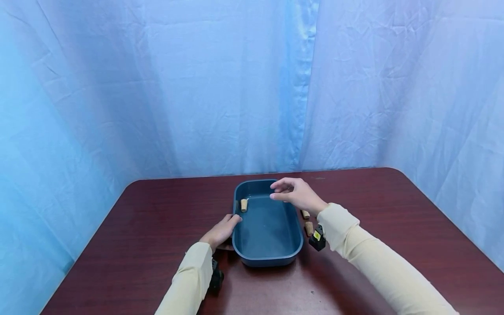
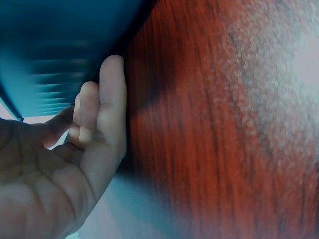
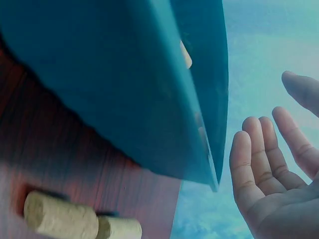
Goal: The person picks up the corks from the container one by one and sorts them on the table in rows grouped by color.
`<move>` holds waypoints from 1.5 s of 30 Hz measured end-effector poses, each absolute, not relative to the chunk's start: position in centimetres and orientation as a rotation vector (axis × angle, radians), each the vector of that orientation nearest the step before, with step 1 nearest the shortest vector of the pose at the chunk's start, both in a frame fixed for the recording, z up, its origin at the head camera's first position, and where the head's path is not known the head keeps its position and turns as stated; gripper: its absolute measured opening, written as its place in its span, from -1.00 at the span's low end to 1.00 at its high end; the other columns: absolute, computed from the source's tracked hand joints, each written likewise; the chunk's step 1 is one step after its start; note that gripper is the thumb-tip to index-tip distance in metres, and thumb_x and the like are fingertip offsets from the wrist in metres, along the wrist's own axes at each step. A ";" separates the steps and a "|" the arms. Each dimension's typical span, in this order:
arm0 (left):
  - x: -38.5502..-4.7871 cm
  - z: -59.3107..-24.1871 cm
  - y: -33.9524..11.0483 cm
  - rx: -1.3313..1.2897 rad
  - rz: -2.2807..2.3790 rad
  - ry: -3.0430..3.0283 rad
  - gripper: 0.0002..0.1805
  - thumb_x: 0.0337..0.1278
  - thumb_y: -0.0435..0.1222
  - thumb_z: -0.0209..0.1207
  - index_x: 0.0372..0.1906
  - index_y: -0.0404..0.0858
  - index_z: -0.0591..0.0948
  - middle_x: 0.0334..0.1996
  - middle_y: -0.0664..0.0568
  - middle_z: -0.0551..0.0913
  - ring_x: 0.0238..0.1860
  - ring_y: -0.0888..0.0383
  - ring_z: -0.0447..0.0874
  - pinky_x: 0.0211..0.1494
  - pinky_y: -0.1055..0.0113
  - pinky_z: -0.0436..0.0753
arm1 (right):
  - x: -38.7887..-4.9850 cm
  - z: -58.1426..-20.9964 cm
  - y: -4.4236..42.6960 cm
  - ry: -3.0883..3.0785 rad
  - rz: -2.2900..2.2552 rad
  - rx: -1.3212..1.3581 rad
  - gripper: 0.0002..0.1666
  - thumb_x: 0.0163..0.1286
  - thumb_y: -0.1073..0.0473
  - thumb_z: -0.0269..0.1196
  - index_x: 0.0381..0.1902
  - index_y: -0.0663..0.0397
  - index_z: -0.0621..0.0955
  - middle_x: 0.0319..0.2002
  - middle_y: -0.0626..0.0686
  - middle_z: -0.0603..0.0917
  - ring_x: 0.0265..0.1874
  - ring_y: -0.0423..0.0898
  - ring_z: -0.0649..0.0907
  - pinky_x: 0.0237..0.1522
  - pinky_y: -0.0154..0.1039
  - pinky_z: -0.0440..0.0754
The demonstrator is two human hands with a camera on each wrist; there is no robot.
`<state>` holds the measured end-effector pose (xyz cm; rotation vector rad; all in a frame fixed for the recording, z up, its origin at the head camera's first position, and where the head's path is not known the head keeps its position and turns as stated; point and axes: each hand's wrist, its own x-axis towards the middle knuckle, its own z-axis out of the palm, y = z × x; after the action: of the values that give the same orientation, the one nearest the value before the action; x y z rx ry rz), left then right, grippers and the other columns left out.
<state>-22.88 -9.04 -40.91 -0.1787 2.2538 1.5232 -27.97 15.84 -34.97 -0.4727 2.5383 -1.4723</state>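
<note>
A dark blue rectangular plastic bin [image 1: 267, 258] stands on the table. My left hand [image 1: 222, 229] grips its left side, thumb over the rim; in the left wrist view the fingers [image 2: 112, 99] lie low against the outer wall, near the tabletop. Inside the bin, a cork stopper [image 1: 244, 205] is by the left wall. Over the far right rim hangs my right hand [image 1: 297, 194], holding nothing, its fingers loosely bent and thumb apart. On the table right of the bin lie two more corks, a nearer one [image 1: 309, 229] and a farther one [image 1: 305, 214], partly hidden by the wrist.
The dark red wooden table [image 1: 157, 245] has rounded far corners. Pale blue curtains [image 1: 220, 87] hang behind it and along both sides. A small black device [image 1: 317, 238] is strapped under the right wrist, and another [image 1: 216, 276] under the left.
</note>
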 end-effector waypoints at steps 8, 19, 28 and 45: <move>-23.0 -41.0 -9.2 -0.183 1.518 2.260 -0.28 0.40 0.01 -0.11 0.50 -0.32 0.23 0.33 -0.32 0.39 0.04 -0.10 0.58 -0.17 0.05 0.75 | -28.6 -34.7 13.4 2.480 -1.498 -0.446 -0.55 0.44 0.14 0.32 0.19 0.28 0.61 -0.05 0.14 0.66 -0.02 0.08 0.63 0.17 0.16 0.57; -22.9 -40.6 -9.0 -0.189 1.511 2.266 -0.28 0.41 0.02 -0.10 0.50 -0.31 0.23 0.31 -0.34 0.40 0.05 -0.13 0.60 -0.14 0.03 0.75 | -29.8 -35.1 10.3 2.457 -1.488 -0.399 -0.60 0.44 0.18 0.32 0.15 0.27 0.64 -0.14 0.12 0.64 0.03 0.24 0.60 0.16 0.14 0.58; -22.8 -40.6 -8.9 -0.168 1.523 2.254 -0.28 0.41 0.02 -0.11 0.50 -0.32 0.23 0.32 -0.34 0.39 0.09 -0.16 0.58 -0.11 0.00 0.74 | -30.3 -36.3 8.4 2.452 -1.442 -0.295 -0.66 0.44 0.20 0.31 0.10 0.24 0.65 -0.17 0.12 0.64 0.03 0.26 0.60 0.13 0.09 0.59; -22.8 -40.6 -9.2 -0.139 1.527 2.240 -0.28 0.44 0.02 -0.12 0.51 -0.33 0.20 0.34 -0.36 0.37 0.10 -0.17 0.58 -0.08 -0.02 0.73 | -31.8 -39.6 7.5 2.579 -1.190 -0.221 -0.68 0.37 0.14 0.38 0.03 0.12 0.68 -0.11 0.09 0.67 -0.20 0.01 0.63 -0.08 -0.05 0.64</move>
<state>-22.83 -9.21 -40.56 -0.1389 2.2397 1.5275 -31.77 7.49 -39.65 -0.2212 2.5786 -1.1898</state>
